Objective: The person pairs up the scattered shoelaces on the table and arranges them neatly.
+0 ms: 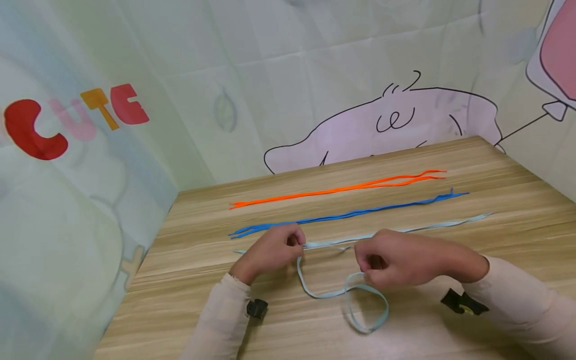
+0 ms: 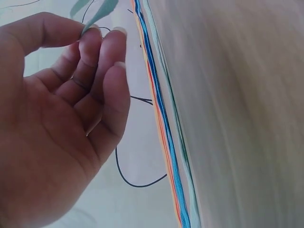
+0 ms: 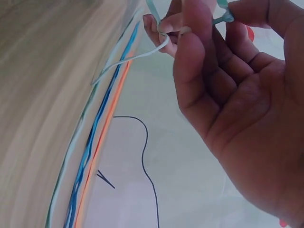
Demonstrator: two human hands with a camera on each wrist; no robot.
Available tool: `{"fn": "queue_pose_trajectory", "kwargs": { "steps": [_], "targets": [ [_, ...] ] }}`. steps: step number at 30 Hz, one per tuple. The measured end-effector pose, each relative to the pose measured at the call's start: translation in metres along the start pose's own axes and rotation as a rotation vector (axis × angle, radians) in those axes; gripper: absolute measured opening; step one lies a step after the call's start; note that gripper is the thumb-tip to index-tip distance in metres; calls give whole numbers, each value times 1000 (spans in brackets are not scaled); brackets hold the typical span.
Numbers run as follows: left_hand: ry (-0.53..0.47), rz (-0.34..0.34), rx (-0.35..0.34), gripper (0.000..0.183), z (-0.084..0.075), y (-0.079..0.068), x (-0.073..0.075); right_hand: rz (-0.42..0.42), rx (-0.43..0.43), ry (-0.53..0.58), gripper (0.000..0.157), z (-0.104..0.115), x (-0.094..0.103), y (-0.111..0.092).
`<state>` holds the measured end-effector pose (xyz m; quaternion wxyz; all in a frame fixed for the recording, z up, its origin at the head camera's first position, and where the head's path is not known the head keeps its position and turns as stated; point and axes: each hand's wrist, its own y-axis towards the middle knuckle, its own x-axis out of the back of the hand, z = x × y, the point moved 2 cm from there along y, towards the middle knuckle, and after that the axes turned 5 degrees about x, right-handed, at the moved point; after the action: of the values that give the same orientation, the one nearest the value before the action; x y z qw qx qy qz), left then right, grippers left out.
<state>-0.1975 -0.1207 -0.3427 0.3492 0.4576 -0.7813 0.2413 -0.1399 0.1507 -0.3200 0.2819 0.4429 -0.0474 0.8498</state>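
My left hand (image 1: pixel 274 251) pinches a flat light-blue shoelace (image 1: pixel 321 296) between thumb and fingertips, and a bit of it rises above the fingertips in the left wrist view. From there the lace sags toward me and curls into a loose loop below my right hand (image 1: pixel 400 257). The right thumb and forefinger pinch the same pale lace near that loop; a bunched bit of lace (image 3: pixel 224 18) shows at those fingertips in the right wrist view. A short loose end (image 1: pixel 344 249) sticks out between the hands. Just behind them, another light-blue lace (image 1: pixel 438 225) lies stretched across the table.
Farther back, a pair of blue laces (image 1: pixel 351 214) and a pair of orange laces (image 1: pixel 315 193) lie roughly parallel across the wooden table (image 1: pixel 189 300). Printed cloth (image 1: pixel 252 100) hangs behind and at the left. Small black devices sit at both wrists.
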Motion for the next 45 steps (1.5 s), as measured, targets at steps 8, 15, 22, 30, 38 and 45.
{"fn": "queue_pose_trajectory", "kwargs": {
  "steps": [8,15,22,30,38,45],
  "targets": [
    [-42,-89,-13,7,2,0,5,-99,62,9,31,1,14,-4],
    [-85,-107,-11,5,3,0,9,-126,48,17,31,-1,23,-8],
    [-107,-126,2,5,5,0,13,-167,4,32,28,-3,31,-12],
    [-139,-158,13,6,6,-1,18,-201,-93,36,22,-7,49,-23],
    [-166,-187,18,9,10,-3,22,-266,-107,46,24,-9,64,-32],
    [-200,-206,42,11,14,-6,26,-309,-147,63,19,-11,73,-38]
  ]
}}
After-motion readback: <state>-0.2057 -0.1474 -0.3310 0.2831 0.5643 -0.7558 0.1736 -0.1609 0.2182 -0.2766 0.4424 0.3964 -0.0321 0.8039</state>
